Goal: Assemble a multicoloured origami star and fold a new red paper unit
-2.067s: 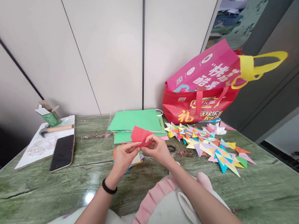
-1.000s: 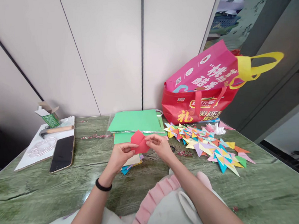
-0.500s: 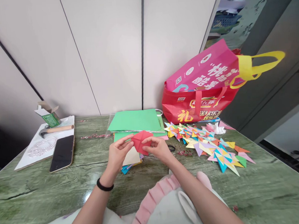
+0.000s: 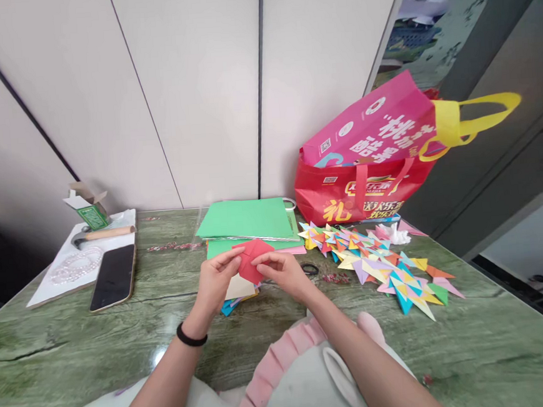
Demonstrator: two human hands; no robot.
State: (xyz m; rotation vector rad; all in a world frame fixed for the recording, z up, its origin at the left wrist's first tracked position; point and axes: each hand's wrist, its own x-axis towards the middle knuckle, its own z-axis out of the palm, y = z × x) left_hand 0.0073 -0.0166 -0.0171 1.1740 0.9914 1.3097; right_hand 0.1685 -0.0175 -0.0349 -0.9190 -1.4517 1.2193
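Observation:
A folded piece of red paper point(image 4: 250, 265) is held up between both hands, with crease lines across its face. My left hand point(image 4: 217, 280) pinches its left edge between thumb and fingers; a black band circles that wrist. On the opposite side my right hand point(image 4: 284, 273) grips the paper's right edge, thumb in front. Below the red paper lies a small stack of coloured paper squares point(image 4: 239, 289), cream on top and partly hidden. Behind it are larger green sheets point(image 4: 247, 220). Black-handled scissors point(image 4: 310, 268) show in part beside my right hand.
Many folded paper pieces point(image 4: 374, 258) spread over the table's right side, before a red gift bag point(image 4: 331, 189). At left are a phone point(image 4: 113, 277), a hammer point(image 4: 109, 233), a beaded strand point(image 4: 76, 266) and an opened small box point(image 4: 91, 212). A plush toy point(image 4: 299, 383) sits in front of me.
The red paper has shifted slightly left and turned a little in my hands. My right hand has moved slightly left along with it, showing more of the scissors' handle.

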